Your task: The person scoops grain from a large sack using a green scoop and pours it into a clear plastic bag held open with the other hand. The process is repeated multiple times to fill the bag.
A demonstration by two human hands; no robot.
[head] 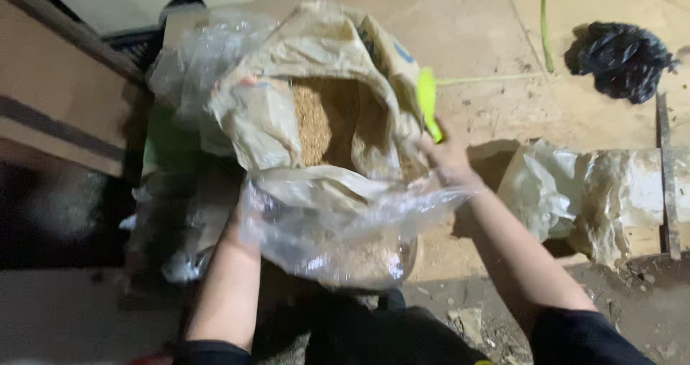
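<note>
The big sack (323, 63) is looking like woven plastic, matt and dusty, with grainy tan feed (316, 121) showing inside. A thin clear plastic bag (338, 221) is shining glossy and crinkled over its mouth. The floor (489, 34) is looking like rough, stained board. The black bag (622, 59) is gleaming like thin film, and the pale sheet (575, 192) is lying wrinkled, smeared with dirt.

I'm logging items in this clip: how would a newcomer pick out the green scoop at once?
Start at the big open sack of brown grain in the middle of the view. Follow its right edge to where the person's right hand reaches in. The scoop sticks up just above that hand, the only bright green thing against the pale sack and tan floor.
</note>
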